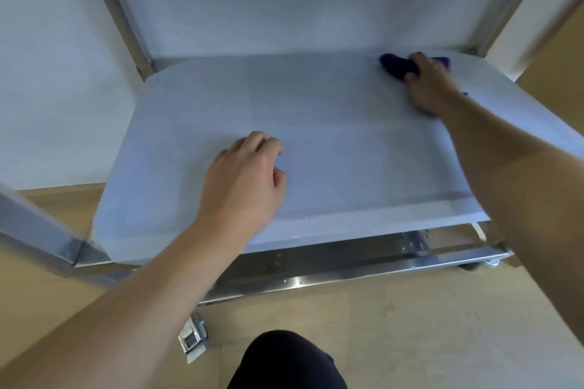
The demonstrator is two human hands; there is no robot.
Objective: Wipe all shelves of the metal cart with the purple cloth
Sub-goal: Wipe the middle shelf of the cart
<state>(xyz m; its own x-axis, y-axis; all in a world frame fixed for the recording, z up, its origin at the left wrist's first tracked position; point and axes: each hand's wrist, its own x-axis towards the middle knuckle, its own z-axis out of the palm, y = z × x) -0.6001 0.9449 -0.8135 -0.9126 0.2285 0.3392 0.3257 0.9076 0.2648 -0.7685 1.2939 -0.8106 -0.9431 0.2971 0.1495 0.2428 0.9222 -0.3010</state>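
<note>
Two hands on shelf (331,136): right hand (429,85) curls fingers round bunched cloth (395,66) at far right corner; left hand (246,174) rests loosely curled, holding nothing. Cloth soft, light, likely slides easily; best gripped mid-bunch.

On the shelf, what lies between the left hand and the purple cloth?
Nothing. In the head view, only the bare shelf stretches between the left hand and the purple cloth, which the right hand grips near the far right corner.

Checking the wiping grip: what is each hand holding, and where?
Right hand grips the purple cloth around its middle, on the shelf; left hand holds nothing.
</note>
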